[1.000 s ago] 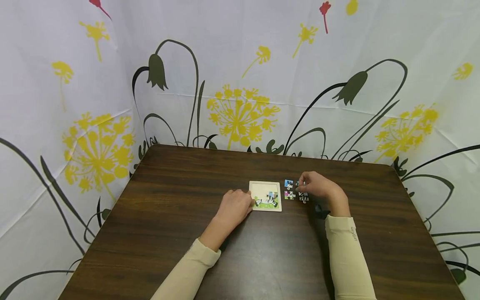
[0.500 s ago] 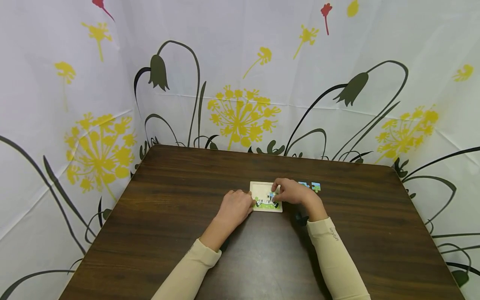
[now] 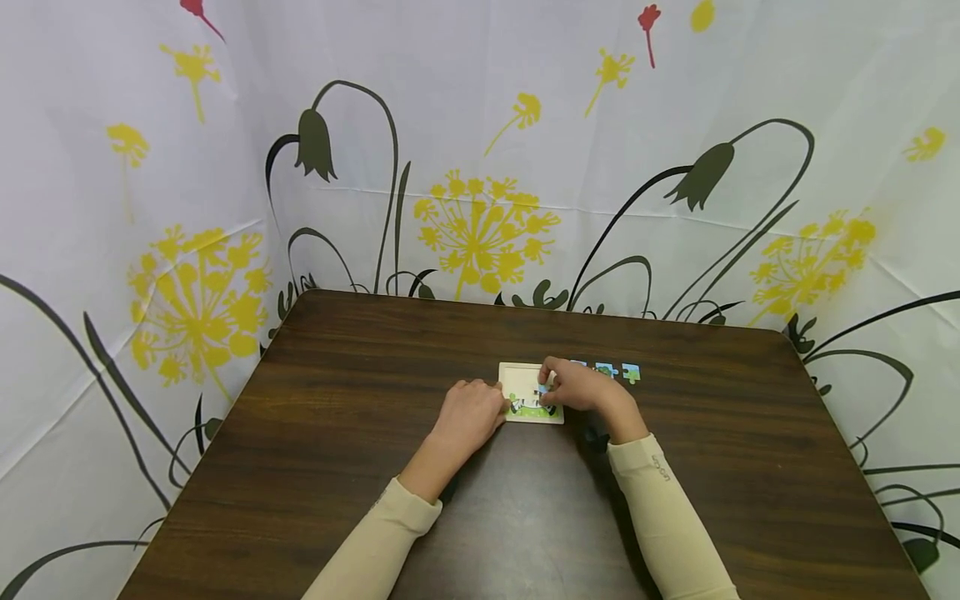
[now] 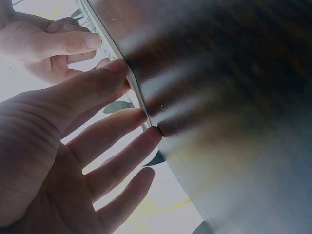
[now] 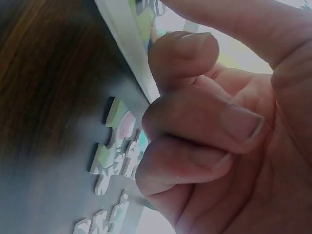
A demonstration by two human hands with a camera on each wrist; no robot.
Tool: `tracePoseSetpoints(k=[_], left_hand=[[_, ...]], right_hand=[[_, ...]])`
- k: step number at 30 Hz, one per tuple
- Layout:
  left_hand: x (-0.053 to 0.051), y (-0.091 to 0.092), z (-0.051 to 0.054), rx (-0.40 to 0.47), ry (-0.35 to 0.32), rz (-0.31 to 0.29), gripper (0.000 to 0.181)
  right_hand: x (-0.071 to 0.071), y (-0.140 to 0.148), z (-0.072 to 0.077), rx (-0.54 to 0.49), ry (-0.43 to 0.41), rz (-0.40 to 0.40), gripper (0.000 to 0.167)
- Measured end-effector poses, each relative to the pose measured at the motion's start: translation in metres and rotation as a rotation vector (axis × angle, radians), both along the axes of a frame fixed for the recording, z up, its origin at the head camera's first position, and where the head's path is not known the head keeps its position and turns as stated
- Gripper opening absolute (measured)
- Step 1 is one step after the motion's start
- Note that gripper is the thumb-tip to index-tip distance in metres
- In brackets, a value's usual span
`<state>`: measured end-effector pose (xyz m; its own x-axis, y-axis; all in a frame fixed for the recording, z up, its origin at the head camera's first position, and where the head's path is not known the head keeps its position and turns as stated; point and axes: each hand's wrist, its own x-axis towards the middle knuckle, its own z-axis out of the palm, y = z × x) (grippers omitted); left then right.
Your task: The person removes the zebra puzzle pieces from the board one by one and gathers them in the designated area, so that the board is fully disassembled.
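A small square wooden puzzle tray lies on the dark table, a zebra on green grass filling its lower part. My left hand grips its left edge; in the left wrist view, the thumb lies at the tray's rim and fingertips touch its side. Over the tray's right side is my right hand, thumb and index finger bent together at the zebra picture. They appear to pinch a puzzle piece, mostly hidden by the fingers. The right wrist view shows the other fingers curled, close to the tray's rim.
Loose puzzle pieces lie right of the tray: a blue-green one, a blue one beside it, and another partly behind the right hand. The right wrist view shows a green-and-pink piece. A flowered white cloth hangs behind the table.
My right hand has moved left from the loose pieces to the tray's right side, then shifted slightly more. The left hand stays at the tray's left edge.
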<state>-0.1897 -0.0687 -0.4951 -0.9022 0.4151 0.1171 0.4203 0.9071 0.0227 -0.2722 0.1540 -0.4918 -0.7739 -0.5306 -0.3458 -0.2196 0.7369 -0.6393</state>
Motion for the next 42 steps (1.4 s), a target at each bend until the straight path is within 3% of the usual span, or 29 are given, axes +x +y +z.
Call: tracePoseSetpoints(k=[8, 16, 22, 26, 35, 42], left_hand=[[-0.001, -0.001, 0.001, 0.006, -0.008, 0.001, 0.007], [0.001, 0.001, -0.002, 0.001, 0.0, 0.004, 0.024], [0.0, 0.0, -0.001, -0.005, 0.007, 0.0, 0.019], [0.0, -0.001, 0.0, -0.006, 0.011, -0.002, 0.018], [0.001, -0.001, 0.002, 0.001, 0.0, -0.007, 0.008], [0.001, -0.001, 0.002, 0.013, 0.003, -0.002, 0.022]], right_hand=[[-0.001, 0.0, 0.0, -0.027, -0.014, -0.011, 0.03], [0.001, 0.001, 0.0, 0.02, 0.027, -0.028, 0.03], [0.001, 0.0, 0.001, 0.003, 0.003, -0.026, 0.032], [0.0, 0.005, 0.006, -0.017, 0.042, -0.01, 0.032], [-0.001, 0.038, 0.026, -0.066, 0.094, -0.085, 0.032], [0.0, 0.074, 0.037, -0.036, 0.12, -0.149, 0.034]])
